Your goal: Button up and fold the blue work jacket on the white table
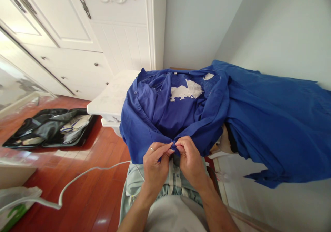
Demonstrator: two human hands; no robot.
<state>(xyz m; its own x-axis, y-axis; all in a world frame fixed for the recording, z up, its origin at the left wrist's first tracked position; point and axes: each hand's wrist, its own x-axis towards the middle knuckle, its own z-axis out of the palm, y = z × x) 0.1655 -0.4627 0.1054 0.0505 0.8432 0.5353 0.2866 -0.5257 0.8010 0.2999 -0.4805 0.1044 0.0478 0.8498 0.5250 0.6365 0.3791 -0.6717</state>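
A blue button-up shirt point(232, 114) lies spread over a white table top point(113, 97), its front open, with a white print showing inside on a blue layer. At the shirt's near edge my left hand point(155, 166) and my right hand point(190, 161) meet. Both pinch the two front edges of the blue cloth together, fingertips touching. A ring shows on my left hand. Whether a button sits between the fingers is hidden. The shirt's right part hangs over the table toward the wall.
A white wardrobe with drawers point(77, 49) stands at the back left. An open black suitcase point(49, 126) lies on the red wooden floor. A white cable point(77, 180) runs across the floor. A pale bag point(15, 204) sits at the lower left.
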